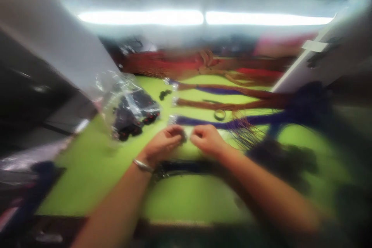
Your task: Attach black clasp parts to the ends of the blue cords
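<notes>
Here your left hand point(166, 142) and right hand point(207, 139) pinch something tiny, blurred, beside blue wires point(203, 121); no writing is readable.

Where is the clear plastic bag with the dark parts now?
In the head view, the clear plastic bag lies on the green mat, left of the left hand.

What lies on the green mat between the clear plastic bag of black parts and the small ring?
In the head view, a small dark piece and blurred wire-bundle ends lie between bag and ring.

A green table point(95, 170) carries wire bundles point(226, 104), a plastic bag point(130, 112), and a ring point(220, 114).
</notes>
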{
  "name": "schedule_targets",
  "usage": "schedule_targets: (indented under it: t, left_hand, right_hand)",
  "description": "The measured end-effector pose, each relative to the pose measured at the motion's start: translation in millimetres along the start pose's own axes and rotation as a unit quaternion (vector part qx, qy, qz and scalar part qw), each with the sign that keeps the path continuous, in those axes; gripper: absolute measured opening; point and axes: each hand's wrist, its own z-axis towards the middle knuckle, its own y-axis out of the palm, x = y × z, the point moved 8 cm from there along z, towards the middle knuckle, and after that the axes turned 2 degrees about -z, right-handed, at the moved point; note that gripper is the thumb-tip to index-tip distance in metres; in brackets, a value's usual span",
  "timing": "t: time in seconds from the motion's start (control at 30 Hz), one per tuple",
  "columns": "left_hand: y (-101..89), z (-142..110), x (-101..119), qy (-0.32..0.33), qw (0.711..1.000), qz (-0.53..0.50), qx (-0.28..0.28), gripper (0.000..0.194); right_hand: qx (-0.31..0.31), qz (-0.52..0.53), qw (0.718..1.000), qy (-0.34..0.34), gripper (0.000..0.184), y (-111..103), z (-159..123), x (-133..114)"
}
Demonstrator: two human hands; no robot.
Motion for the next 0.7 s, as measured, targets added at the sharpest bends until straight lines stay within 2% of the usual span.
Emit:
schedule_targets:
  t: [0.3,0.47,0.57,0.7]
  left_hand:
    - [2.7,-2,5,0.041,0.997,0.063,-0.015,0.027]
    - [8.2,-4,15,0.115,0.976,0.183,-0.005,0.022]
    - [9.0,-4,17,0.135,0.969,0.205,0.01,0.021]
    - [3.1,-1,9,0.094,0.99,0.106,0.026,0.024]
  right_hand:
    - [-0.003,-0.044,0.999,0.006,0.019,3,-1,1]
    - [-0.01,-0.051,0.998,0.018,0.019,5,1,5]
    - [-0.035,0.032,0.998,0.043,0.016,7,3,8]
    - [-0.085,0.172,0.972,0.138,0.014,12,0,15]
